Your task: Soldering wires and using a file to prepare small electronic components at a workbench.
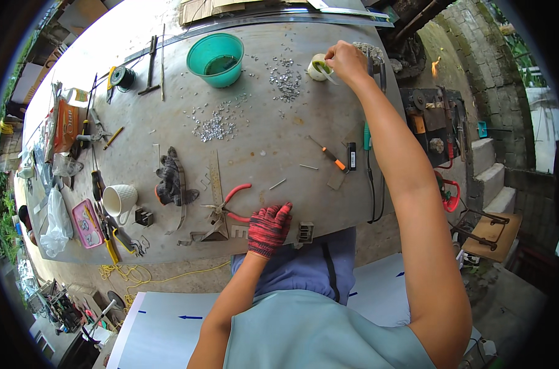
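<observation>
My right hand is bare and stretched to the far right of the table. Its fingers are pinched at a small pale round container or roll, greenish inside; a thin light strip shows below the fingertips, too small to name. Near the front edge rests my left hand, in a red and black knitted glove, its fingers curled together; anything inside them is hidden. Just left of it lie red-handled pliers, one handle reaching toward the glove. A slotted metal block sits to its right.
A green bowl holds dark liquid. Small shiny metal pieces lie in heaps. Around them are an orange-tipped screwdriver, a dark glove, a metal ruler, a white mug and a pink tray.
</observation>
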